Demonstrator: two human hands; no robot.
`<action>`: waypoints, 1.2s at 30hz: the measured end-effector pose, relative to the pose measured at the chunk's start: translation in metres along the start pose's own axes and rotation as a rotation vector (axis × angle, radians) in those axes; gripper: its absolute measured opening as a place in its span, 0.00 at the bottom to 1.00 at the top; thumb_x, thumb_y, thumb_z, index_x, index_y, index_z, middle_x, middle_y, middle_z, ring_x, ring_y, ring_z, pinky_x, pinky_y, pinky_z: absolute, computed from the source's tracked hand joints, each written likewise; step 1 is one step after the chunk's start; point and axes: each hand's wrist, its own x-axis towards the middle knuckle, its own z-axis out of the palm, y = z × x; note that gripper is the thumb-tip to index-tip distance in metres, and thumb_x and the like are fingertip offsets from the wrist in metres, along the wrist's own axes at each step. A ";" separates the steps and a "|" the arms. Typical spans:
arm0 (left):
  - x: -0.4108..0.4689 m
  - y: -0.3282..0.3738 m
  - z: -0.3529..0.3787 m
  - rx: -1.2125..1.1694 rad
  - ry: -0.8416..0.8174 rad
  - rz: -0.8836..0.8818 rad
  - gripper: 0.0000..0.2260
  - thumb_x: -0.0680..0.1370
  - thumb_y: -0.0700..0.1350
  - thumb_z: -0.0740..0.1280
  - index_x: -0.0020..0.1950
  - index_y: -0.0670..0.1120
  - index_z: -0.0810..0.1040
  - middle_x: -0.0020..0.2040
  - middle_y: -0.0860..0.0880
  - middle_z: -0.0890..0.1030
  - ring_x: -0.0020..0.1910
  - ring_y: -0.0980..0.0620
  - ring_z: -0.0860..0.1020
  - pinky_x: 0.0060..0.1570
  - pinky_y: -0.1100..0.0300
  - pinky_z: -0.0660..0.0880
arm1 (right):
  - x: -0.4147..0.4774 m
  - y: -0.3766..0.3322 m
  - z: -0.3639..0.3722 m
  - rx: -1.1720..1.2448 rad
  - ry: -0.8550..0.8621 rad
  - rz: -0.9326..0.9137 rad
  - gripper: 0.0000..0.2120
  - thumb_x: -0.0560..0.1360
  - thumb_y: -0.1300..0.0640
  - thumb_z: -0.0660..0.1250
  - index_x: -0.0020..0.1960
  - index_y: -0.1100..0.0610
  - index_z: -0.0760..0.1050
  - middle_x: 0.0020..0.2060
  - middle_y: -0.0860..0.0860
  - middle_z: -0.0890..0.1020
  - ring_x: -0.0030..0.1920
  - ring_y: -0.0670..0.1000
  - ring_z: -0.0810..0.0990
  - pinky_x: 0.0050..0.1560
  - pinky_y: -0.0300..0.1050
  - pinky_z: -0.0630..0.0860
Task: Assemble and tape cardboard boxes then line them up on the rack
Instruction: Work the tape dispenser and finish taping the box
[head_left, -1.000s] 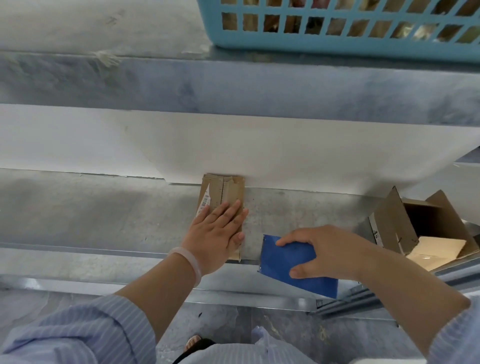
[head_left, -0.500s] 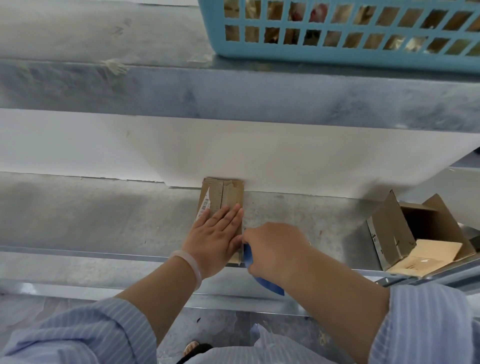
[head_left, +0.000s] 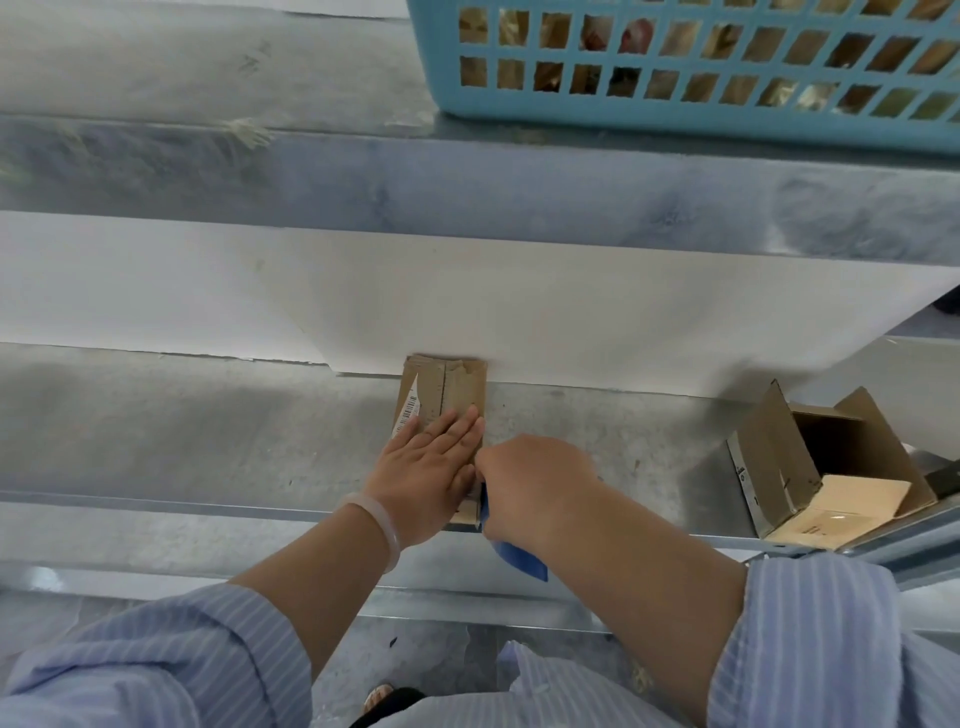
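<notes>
A small brown cardboard box (head_left: 449, 387) with a barcode label lies on the grey rack shelf (head_left: 208, 431), its far end against the white wall. My left hand (head_left: 428, 470) rests flat on top of it, fingers straight. My right hand (head_left: 530, 483) grips a flat blue card-like tool (head_left: 519, 556) and holds it against the box's right side near the shelf's front edge. Most of the blue tool is hidden under my hand.
An open cardboard box (head_left: 826, 467) with raised flaps sits at the right end of the shelf. A light blue plastic basket (head_left: 675, 114) stands on the shelf above. The shelf's metal front rail (head_left: 156, 506) runs across below my hands.
My right hand has carried the blue tool leftward from the open shelf to the right side of the box. My left hand has stayed flat on the box.
</notes>
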 end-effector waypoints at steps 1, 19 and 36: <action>0.000 0.000 0.001 0.004 0.004 0.001 0.24 0.83 0.55 0.41 0.78 0.56 0.40 0.74 0.62 0.37 0.76 0.61 0.39 0.72 0.57 0.33 | 0.000 0.000 0.001 -0.003 0.007 0.001 0.10 0.75 0.53 0.69 0.55 0.53 0.76 0.33 0.48 0.67 0.33 0.49 0.67 0.41 0.47 0.68; 0.000 -0.002 0.002 0.014 0.015 0.022 0.24 0.82 0.56 0.41 0.78 0.55 0.40 0.76 0.60 0.39 0.77 0.58 0.41 0.72 0.57 0.34 | -0.028 0.077 -0.008 0.485 0.094 0.223 0.21 0.71 0.43 0.69 0.63 0.39 0.71 0.56 0.45 0.77 0.49 0.48 0.77 0.46 0.44 0.75; 0.000 -0.004 -0.002 -0.082 -0.013 -0.004 0.25 0.82 0.55 0.46 0.78 0.56 0.44 0.76 0.62 0.41 0.76 0.62 0.40 0.72 0.59 0.33 | -0.004 0.113 0.119 -0.338 0.272 0.148 0.39 0.79 0.54 0.52 0.75 0.52 0.24 0.63 0.61 0.75 0.63 0.62 0.71 0.65 0.55 0.60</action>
